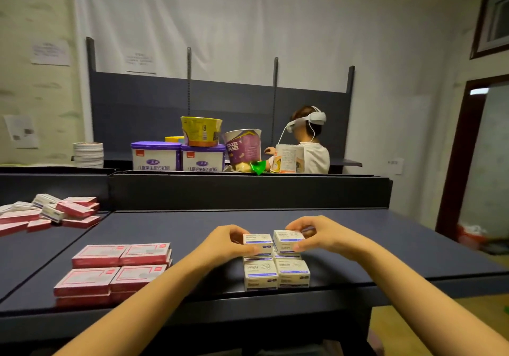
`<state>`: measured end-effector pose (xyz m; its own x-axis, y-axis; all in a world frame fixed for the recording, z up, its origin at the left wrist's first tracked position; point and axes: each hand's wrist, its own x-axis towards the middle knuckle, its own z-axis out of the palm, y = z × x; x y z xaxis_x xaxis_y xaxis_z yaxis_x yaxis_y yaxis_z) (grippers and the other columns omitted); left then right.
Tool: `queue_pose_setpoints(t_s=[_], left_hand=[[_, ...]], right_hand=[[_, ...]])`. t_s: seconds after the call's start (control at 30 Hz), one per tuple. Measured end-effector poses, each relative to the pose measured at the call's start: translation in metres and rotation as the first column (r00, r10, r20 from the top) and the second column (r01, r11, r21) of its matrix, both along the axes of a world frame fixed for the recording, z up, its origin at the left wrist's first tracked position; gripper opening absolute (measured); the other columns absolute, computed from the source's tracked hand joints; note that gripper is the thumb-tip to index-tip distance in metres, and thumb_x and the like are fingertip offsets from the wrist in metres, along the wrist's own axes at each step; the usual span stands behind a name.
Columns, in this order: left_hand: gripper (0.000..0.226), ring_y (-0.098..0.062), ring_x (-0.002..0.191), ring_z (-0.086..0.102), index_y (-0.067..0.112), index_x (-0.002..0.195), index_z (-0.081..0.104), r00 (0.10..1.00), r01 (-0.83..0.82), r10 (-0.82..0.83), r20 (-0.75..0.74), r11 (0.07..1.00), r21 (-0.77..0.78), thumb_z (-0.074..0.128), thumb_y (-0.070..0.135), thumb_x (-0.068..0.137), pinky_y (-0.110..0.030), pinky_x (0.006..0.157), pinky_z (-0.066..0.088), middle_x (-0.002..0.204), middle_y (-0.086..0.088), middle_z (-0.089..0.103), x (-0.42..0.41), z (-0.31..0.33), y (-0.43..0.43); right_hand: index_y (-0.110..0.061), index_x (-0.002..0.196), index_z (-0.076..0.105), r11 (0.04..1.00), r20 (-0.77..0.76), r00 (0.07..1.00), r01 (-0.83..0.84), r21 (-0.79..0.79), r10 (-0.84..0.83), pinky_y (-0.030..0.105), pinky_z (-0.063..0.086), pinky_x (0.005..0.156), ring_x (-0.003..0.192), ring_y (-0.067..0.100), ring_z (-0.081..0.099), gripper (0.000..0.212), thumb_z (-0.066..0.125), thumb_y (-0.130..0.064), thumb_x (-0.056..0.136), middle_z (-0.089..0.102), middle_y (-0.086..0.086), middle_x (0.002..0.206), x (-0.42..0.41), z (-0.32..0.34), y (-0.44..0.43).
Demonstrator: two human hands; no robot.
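While the left white box (257,241) and right white box (287,238) are held over the back of the white stack (276,274), each is pinched by the left hand (228,242) and right hand (322,234). Placement is judged underway, and flush alignment is needed before release. The shelf (385,256) front edge is near. Pink boxes (115,267) crowd the left, and room is left on the right.

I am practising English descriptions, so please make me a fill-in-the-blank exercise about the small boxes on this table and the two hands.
1. The left hand and the right hand each grip ____ small white cardboard box with a blue stripe.
2. The flat red cardboard boxes lie to the ____ of the stacked white boxes.
3. The two white plastic tubs at the back have ____ lids.

Missing words: one; left; purple.
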<state>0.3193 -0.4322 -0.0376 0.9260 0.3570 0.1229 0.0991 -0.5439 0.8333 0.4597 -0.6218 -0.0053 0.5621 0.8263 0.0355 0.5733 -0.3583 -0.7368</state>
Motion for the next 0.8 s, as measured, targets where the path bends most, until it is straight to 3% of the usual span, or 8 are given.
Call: queue_pose_setpoints(t_s=[0.17,0.3,0.43,0.5,0.63,0.8], left_hand=[[0.036,-0.014,0.099,0.063,0.019,0.108,0.054,0.998,0.031,-0.03,-0.05,0.999,0.022,0.071,0.03,0.079,-0.025,0.084,0.053,0.11,0.001,0.065,-0.001,0.001,0.002],[0.045,-0.009,0.102,0.055,0.025,0.117,0.049,0.997,0.047,-0.044,-0.057,0.998,0.049,0.071,0.033,0.079,-0.022,0.084,0.048,0.118,0.004,0.056,-0.002,0.005,0.004],[0.062,-0.01,0.118,0.043,0.029,0.131,0.042,0.999,-0.016,0.012,0.037,0.993,0.115,0.07,0.041,0.077,-0.025,0.092,0.037,0.132,0.006,0.046,-0.017,0.024,0.022],[0.068,-0.013,0.125,0.042,0.028,0.135,0.039,0.998,-0.034,0.027,0.054,0.99,0.138,0.071,0.041,0.076,-0.025,0.093,0.036,0.137,0.004,0.045,-0.031,0.035,0.04],[0.072,-0.011,0.119,0.044,0.024,0.138,0.035,0.992,-0.09,0.076,0.096,0.985,0.15,0.071,0.038,0.077,-0.023,0.093,0.036,0.141,0.0,0.044,-0.07,0.052,0.092],[0.073,-0.017,0.127,0.043,0.025,0.139,0.033,0.978,-0.192,0.173,0.117,0.965,0.178,0.071,0.037,0.077,-0.031,0.099,0.038,0.142,0.0,0.044,-0.124,0.062,0.182]], right_hand=[[-0.023,0.109,0.057,0.998,0.008,0.998,-0.058,-0.019,0.058,0.024,0.053,0.084,0.1,0.011,0.061,0.031,0.069,-0.019,0.08,0.063,-0.005,0.108,0.0,-0.002,0.005],[-0.028,0.121,0.049,0.997,0.005,0.998,-0.064,-0.03,0.064,0.025,0.045,0.093,0.112,0.011,0.053,0.045,0.069,-0.027,0.08,0.054,-0.007,0.121,0.0,0.0,0.006],[-0.034,0.125,0.042,0.991,0.017,0.998,-0.061,0.122,0.059,0.026,0.036,0.099,0.117,0.007,0.044,0.055,0.069,-0.031,0.077,0.046,-0.011,0.124,-0.01,0.016,0.028],[-0.035,0.122,0.043,0.981,0.029,0.996,-0.085,0.173,0.082,0.028,0.038,0.1,0.117,0.009,0.047,0.056,0.069,-0.036,0.072,0.049,-0.01,0.125,-0.021,0.026,0.049],[-0.031,0.125,0.046,0.963,0.043,0.99,-0.14,0.23,0.134,0.036,0.039,0.107,0.121,0.013,0.049,0.068,0.069,-0.044,0.062,0.052,-0.007,0.128,-0.047,0.045,0.105],[-0.027,0.13,0.041,0.957,0.056,0.976,-0.218,0.193,0.211,0.032,0.04,0.102,0.119,0.013,0.048,0.07,0.066,-0.043,0.067,0.048,-0.008,0.128,-0.091,0.06,0.193]])
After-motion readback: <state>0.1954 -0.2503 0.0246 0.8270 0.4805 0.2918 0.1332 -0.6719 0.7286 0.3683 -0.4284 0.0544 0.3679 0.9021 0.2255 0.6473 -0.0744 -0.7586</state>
